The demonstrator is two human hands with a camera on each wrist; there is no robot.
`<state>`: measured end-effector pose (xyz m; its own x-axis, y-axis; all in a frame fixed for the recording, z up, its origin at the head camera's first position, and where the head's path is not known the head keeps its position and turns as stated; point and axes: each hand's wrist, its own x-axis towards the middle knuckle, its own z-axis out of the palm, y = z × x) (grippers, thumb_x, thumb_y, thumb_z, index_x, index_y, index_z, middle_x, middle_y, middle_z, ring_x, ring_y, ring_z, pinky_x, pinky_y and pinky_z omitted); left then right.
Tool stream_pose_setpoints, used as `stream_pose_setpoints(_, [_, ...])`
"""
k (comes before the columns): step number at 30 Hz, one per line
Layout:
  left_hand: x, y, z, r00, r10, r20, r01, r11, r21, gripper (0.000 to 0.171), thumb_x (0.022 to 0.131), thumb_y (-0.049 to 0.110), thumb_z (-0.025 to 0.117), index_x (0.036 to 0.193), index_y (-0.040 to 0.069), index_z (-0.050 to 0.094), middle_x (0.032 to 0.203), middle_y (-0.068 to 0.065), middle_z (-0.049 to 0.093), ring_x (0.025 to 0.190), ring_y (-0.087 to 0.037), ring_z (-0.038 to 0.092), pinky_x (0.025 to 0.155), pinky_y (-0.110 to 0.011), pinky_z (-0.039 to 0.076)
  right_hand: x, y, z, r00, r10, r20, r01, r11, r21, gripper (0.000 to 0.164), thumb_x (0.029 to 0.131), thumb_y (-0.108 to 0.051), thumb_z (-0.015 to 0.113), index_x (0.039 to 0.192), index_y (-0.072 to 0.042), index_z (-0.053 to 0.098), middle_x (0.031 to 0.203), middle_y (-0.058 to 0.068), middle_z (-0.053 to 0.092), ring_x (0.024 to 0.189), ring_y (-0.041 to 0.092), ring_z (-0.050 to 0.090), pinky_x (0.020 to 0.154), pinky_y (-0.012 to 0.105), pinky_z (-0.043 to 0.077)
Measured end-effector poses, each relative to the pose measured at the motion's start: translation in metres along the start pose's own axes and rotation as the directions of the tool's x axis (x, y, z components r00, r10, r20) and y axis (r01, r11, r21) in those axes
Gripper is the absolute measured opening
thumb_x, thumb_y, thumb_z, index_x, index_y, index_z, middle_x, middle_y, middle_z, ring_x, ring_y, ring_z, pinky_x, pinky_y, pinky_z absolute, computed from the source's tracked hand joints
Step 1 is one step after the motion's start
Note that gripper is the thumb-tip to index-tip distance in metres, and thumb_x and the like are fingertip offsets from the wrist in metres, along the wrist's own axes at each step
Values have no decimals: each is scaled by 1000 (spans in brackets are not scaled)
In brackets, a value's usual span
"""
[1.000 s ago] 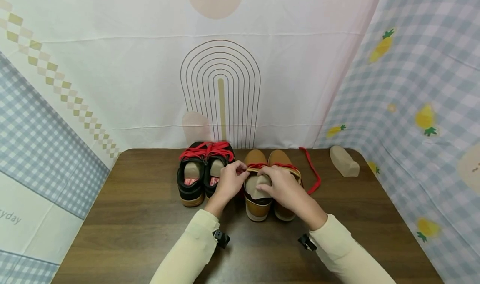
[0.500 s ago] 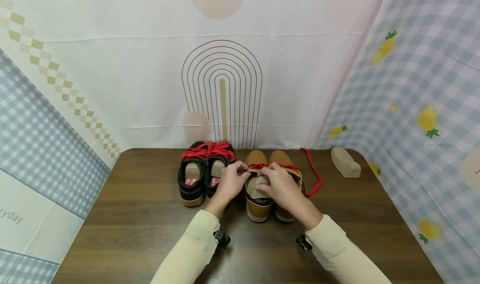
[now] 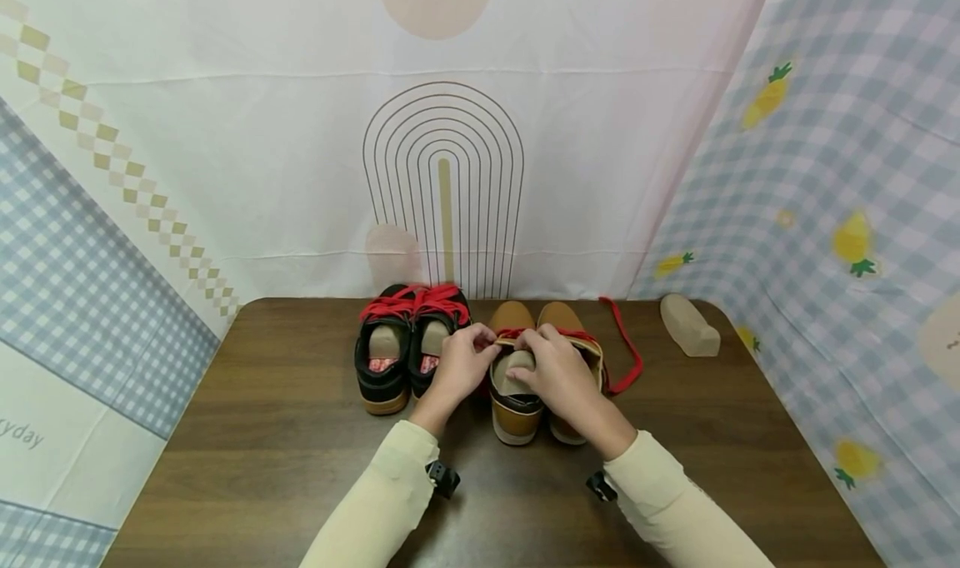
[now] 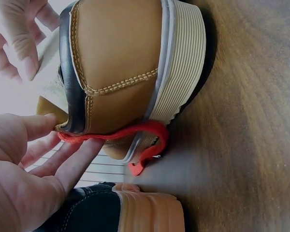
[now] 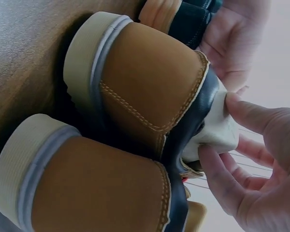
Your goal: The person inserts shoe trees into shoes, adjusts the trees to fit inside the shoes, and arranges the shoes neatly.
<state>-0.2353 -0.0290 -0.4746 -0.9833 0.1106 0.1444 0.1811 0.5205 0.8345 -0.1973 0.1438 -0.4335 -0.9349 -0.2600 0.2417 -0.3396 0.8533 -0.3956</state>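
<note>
Two tan shoes stand side by side at the back of the table; the left tan shoe (image 3: 515, 422) has a beige moulded shoe insert (image 3: 507, 376) in its opening. My right hand (image 3: 562, 372) pinches this insert between thumb and fingers, as the right wrist view shows at the insert's top end (image 5: 215, 128). At the shoe's left upper edge, near the tongue (image 4: 50, 108), my left hand (image 3: 461, 360) pinches the collar, its fingers beside a red lace (image 4: 145, 126). The right tan shoe (image 3: 558, 314) is partly hidden behind my right hand.
Left of the tan pair stand two black shoes (image 3: 384, 381) with red laces and beige inserts inside. Another beige shoe insert (image 3: 688, 326) lies at the table's back right corner. A red lace end (image 3: 622, 343) trails right of the tan pair. Patterned cloth (image 3: 300, 176) hangs behind the table (image 3: 285, 468).
My right hand and forearm have shifted slightly left, and the insert appears lower in the left tan shoe, its back end farther forward. My left hand has stayed at the collar.
</note>
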Motion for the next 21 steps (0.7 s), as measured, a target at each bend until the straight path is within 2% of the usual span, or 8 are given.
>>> stream_pose_setpoints(12, [-1, 0, 0, 1000, -2, 6, 2, 1000, 20, 5, 96, 16, 74, 97, 11, 74, 92, -3, 75, 75, -12, 62, 68, -29, 52, -1, 1, 8, 998, 5, -67, -9, 998, -60, 38, 76, -36, 91, 102, -18, 71, 97, 5, 61, 82, 22, 61, 63, 43, 55])
stream_pose_setpoints(21, [1, -1, 1, 1000, -27, 11, 26, 1000, 16, 5, 96, 16, 74, 98, 11, 73, 92, -3, 74, 73, -11, 60, 69, -30, 52, 1, 3, 12, 997, -3, -75, -4, 996, -92, 38, 78, -38, 90, 102, -19, 67, 97, 2, 59, 87, 24, 62, 61, 43, 55])
